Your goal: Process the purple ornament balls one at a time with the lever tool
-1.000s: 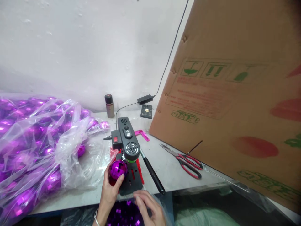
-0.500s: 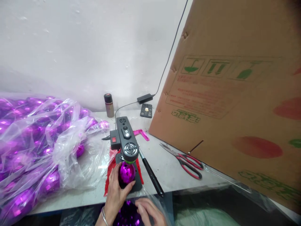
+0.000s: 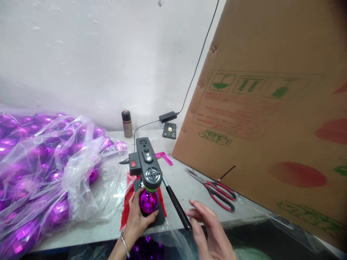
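My left hand (image 3: 137, 215), a bracelet at its wrist, wraps its fingers and thumb around a shiny purple mirror ball (image 3: 149, 202). The ball sits directly under the round head of a small black electric machine (image 3: 148, 162) with a red switch. Green shows between the head and the ball's top. Off to the right, my right hand (image 3: 210, 229) is lifted near the table's front edge, fingers loosely bent and apart from the thumb, with nothing visible in it. Beside it lies the black handle (image 3: 177, 207) of a tool with a thin metal shaft.
Purple balls fill a clear plastic bag (image 3: 78, 173) on the left. More purple balls (image 3: 146, 249) show below the table edge. Red-handled scissors (image 3: 217, 189) lie at right before a large cardboard box (image 3: 257, 108). A dark-capped bottle (image 3: 127, 124) and a power adapter (image 3: 168, 116) stand behind.
My right hand has moved right and up from beside the lower balls, its fingers spreading from a pinch. My left hand still holds the ball beneath the machine head.
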`<state>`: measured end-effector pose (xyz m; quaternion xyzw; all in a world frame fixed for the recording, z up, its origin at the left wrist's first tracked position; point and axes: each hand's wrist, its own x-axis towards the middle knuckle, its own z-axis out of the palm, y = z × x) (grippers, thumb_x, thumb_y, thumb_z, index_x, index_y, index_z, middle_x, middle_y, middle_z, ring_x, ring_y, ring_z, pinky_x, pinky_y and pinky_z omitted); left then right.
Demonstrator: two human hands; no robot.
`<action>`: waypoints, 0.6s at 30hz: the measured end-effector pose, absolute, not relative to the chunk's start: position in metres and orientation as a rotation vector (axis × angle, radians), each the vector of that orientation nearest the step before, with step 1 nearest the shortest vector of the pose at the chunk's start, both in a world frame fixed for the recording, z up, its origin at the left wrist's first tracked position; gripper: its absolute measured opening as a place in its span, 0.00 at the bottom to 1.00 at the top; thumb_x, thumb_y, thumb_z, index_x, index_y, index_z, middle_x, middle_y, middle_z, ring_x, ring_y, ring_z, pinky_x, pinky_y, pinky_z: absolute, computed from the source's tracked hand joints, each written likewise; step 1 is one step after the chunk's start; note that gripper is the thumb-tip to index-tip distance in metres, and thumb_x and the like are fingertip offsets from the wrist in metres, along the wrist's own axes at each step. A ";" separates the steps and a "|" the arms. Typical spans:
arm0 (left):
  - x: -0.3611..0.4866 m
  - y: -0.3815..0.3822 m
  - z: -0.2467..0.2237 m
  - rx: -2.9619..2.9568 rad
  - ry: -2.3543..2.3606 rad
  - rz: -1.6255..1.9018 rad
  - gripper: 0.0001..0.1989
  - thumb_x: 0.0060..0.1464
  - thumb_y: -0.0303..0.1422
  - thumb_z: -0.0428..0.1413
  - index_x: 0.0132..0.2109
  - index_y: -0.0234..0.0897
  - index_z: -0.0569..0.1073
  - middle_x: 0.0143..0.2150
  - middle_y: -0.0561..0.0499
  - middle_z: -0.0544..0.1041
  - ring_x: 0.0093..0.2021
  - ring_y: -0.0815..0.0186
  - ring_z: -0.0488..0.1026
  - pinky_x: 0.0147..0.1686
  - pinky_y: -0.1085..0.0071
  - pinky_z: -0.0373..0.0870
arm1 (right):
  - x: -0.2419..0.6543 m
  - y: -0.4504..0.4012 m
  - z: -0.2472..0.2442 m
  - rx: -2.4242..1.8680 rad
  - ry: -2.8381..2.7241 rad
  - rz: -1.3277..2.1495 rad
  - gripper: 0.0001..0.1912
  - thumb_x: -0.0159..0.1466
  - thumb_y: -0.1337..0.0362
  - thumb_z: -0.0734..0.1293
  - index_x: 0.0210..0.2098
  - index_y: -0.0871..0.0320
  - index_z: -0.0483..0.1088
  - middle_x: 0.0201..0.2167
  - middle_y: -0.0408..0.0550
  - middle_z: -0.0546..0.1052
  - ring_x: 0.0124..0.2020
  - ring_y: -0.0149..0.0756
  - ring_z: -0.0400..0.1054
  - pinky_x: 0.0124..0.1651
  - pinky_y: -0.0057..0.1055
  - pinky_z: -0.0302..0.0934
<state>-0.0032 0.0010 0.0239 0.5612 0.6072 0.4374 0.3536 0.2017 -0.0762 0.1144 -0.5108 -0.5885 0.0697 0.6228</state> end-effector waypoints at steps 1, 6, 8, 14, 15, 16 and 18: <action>-0.003 0.001 0.024 1.450 1.565 1.129 0.42 0.42 0.45 0.71 0.65 0.39 0.75 0.63 0.37 0.80 0.67 0.35 0.75 0.71 0.34 0.70 | 0.202 -0.071 0.121 -1.146 -1.396 0.097 0.17 0.76 0.63 0.71 0.63 0.53 0.80 0.56 0.59 0.85 0.46 0.45 0.85 0.45 0.37 0.82; 0.000 0.001 0.020 1.434 1.557 1.178 0.41 0.41 0.44 0.72 0.63 0.40 0.76 0.62 0.36 0.81 0.67 0.33 0.75 0.70 0.32 0.70 | 0.187 -0.044 0.148 -0.996 -1.626 -0.170 0.27 0.75 0.55 0.74 0.70 0.54 0.72 0.57 0.62 0.83 0.52 0.48 0.83 0.49 0.41 0.83; 0.001 0.002 0.016 1.428 1.550 1.200 0.41 0.40 0.44 0.73 0.63 0.39 0.77 0.63 0.35 0.81 0.68 0.32 0.75 0.70 0.31 0.69 | 0.179 -0.036 0.159 -0.933 -1.619 -0.239 0.23 0.78 0.49 0.69 0.66 0.56 0.75 0.49 0.60 0.85 0.48 0.48 0.84 0.47 0.41 0.83; 0.002 -0.001 0.012 1.478 1.556 1.154 0.42 0.41 0.43 0.72 0.64 0.38 0.77 0.65 0.35 0.81 0.67 0.35 0.76 0.70 0.34 0.71 | 0.163 -0.017 0.177 -0.797 -1.590 -0.182 0.13 0.82 0.63 0.63 0.51 0.57 0.80 0.33 0.49 0.84 0.31 0.38 0.82 0.33 0.32 0.77; 0.003 -0.002 0.012 1.491 1.563 1.142 0.41 0.42 0.42 0.71 0.65 0.38 0.77 0.66 0.35 0.81 0.68 0.34 0.76 0.70 0.34 0.71 | 0.161 -0.015 0.177 -0.769 -1.576 -0.166 0.13 0.81 0.64 0.62 0.50 0.57 0.80 0.32 0.48 0.84 0.30 0.37 0.81 0.31 0.31 0.75; 0.003 -0.002 0.011 1.503 1.573 1.132 0.41 0.42 0.42 0.71 0.65 0.37 0.77 0.66 0.35 0.81 0.68 0.34 0.75 0.70 0.34 0.71 | 0.159 -0.013 0.176 -0.754 -1.560 -0.147 0.14 0.81 0.64 0.62 0.48 0.58 0.80 0.32 0.48 0.84 0.28 0.37 0.80 0.29 0.31 0.74; 0.004 -0.003 0.009 1.530 1.591 1.122 0.41 0.42 0.40 0.70 0.65 0.37 0.77 0.66 0.35 0.81 0.69 0.34 0.74 0.70 0.34 0.70 | 0.154 -0.012 0.172 -0.770 -1.511 -0.084 0.14 0.81 0.66 0.62 0.44 0.57 0.80 0.30 0.46 0.82 0.25 0.35 0.78 0.26 0.29 0.70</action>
